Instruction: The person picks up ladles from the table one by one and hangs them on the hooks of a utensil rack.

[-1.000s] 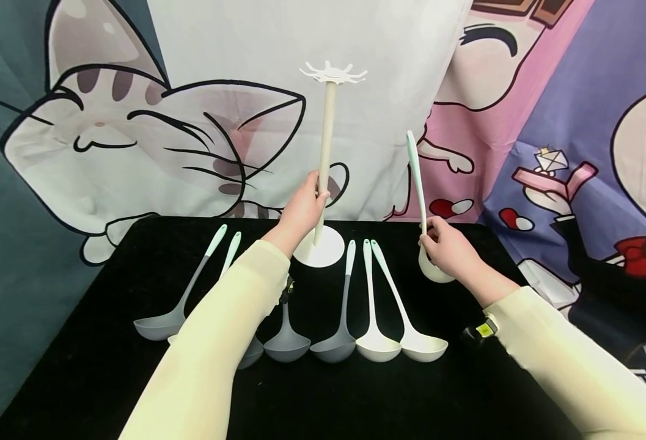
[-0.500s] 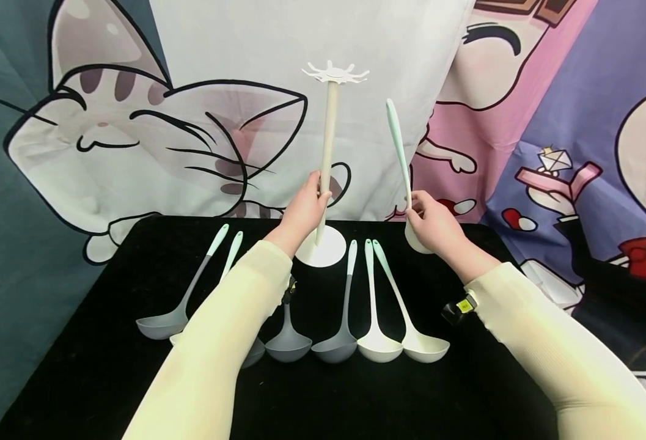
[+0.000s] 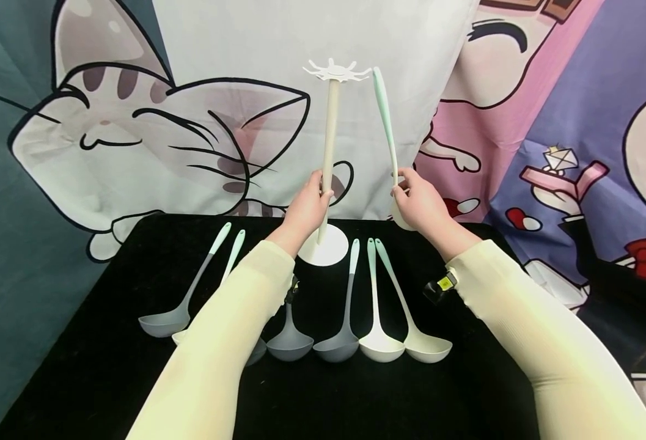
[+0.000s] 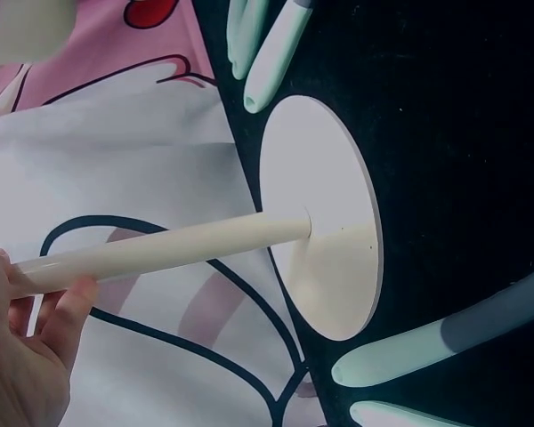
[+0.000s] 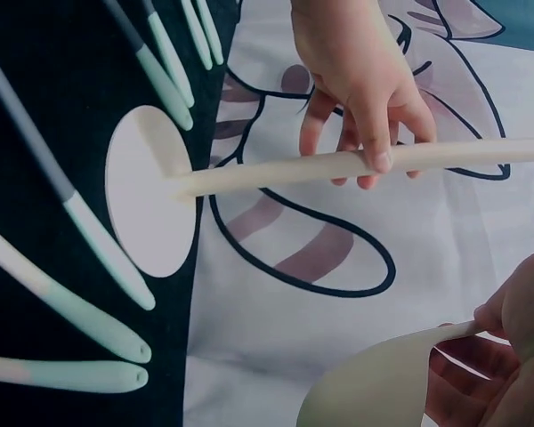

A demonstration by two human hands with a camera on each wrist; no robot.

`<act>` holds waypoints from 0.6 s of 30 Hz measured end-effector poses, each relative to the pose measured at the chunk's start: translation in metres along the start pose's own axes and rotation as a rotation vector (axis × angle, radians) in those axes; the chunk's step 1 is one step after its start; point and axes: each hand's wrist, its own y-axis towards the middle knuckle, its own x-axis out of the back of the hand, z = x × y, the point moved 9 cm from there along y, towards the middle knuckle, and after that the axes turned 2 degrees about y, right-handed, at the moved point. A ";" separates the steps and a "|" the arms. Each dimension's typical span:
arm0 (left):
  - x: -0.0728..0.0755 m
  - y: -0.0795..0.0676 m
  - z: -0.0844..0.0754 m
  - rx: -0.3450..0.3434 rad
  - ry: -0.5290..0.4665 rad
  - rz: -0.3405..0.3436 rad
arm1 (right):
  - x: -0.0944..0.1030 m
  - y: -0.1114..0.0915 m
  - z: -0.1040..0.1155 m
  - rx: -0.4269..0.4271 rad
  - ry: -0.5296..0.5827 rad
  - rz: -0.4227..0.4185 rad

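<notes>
My left hand (image 3: 305, 211) grips the pole of a cream-white utensil stand (image 3: 330, 131), fingers and thumb round it at mid-height. The round base (image 4: 325, 178) is near the black table's far edge. A crown of curved hooks (image 3: 337, 71) tops the pole. To its right, my right hand (image 3: 424, 205) pinches a white ladle (image 3: 384, 113) low on its stem. This ladle is upright, mint handle up and slightly tilted left, its tip close beside the right-hand hook; whether they touch I cannot tell. Its bowl (image 5: 369, 382) hangs below the fingers in the right wrist view.
Several ladles lie on the black table (image 3: 323, 403), handles pointing away: grey ones (image 3: 338, 347), (image 3: 164, 322) and white ones (image 3: 380, 347), (image 3: 427, 347). My left forearm (image 3: 218, 342) covers part of some. A cartoon-printed cloth (image 3: 234, 36) hangs behind the table.
My right hand has lifted the ladle and carried it up and leftward, bringing the handle tip close to the stand's hooks. My left hand keeps its grip on the pole.
</notes>
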 end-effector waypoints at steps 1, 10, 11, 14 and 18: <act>0.000 0.000 0.000 -0.002 -0.002 -0.001 | -0.001 0.001 0.002 -0.001 0.000 -0.003; 0.000 -0.001 -0.002 -0.010 -0.013 0.001 | -0.001 0.003 0.011 -0.008 0.052 -0.019; 0.000 -0.001 -0.002 -0.007 -0.011 0.003 | 0.000 0.002 0.012 -0.006 0.055 -0.022; 0.000 0.000 0.000 0.005 -0.004 0.005 | 0.000 0.002 0.015 0.005 0.058 -0.025; 0.000 0.000 0.001 0.010 0.000 0.007 | -0.002 0.001 0.015 0.009 0.049 -0.022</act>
